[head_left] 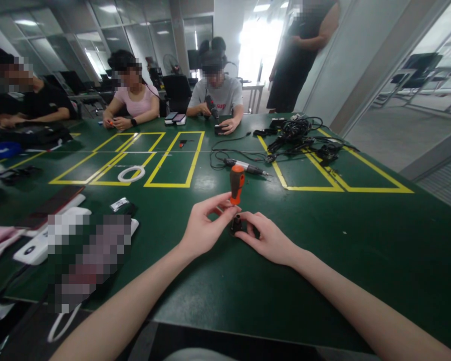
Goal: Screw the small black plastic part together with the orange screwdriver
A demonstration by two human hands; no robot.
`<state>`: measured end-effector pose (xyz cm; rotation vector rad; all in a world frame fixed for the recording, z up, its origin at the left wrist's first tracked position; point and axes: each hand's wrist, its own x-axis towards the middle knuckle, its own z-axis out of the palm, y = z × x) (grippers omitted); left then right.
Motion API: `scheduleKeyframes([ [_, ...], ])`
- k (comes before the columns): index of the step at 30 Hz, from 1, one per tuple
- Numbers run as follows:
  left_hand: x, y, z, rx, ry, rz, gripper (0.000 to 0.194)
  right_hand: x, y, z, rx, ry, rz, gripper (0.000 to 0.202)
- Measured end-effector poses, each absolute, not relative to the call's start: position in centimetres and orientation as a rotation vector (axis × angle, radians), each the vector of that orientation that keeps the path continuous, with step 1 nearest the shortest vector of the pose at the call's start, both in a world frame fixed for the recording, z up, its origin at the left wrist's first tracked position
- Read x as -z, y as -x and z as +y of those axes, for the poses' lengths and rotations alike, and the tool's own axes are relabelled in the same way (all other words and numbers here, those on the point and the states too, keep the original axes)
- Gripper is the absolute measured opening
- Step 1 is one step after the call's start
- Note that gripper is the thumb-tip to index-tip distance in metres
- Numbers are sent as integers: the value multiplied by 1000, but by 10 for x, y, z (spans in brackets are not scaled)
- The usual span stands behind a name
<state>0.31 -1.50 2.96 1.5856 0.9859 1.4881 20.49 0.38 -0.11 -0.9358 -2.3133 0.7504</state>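
Observation:
A screwdriver [237,184] with an orange and dark handle stands nearly upright in front of me. The fingers of my left hand [208,220] pinch it low down, around the shaft just under the handle. Below, a small black part [236,226] rests on the green table, with a round raised piece on top. My right hand [265,235] grips this part between thumb and fingers from the right. The screwdriver's tip is hidden behind my fingers, so whether it touches the part cannot be made out.
Beyond my hands lies a corded pen-shaped electric tool [246,166], near a tangle of black cables [295,133]. A white ring [131,173] sits on the yellow-taped table [379,240]. Power banks [35,250] lie at left. Across the table, a person [220,90] holds a drill.

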Motion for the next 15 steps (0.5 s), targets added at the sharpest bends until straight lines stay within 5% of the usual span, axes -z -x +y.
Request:
scheduleKeyframes([
  [15, -38, 0, -14, -1434, -1634, 1012, 24, 2, -206, 4, -757, 950, -2320, 17],
])
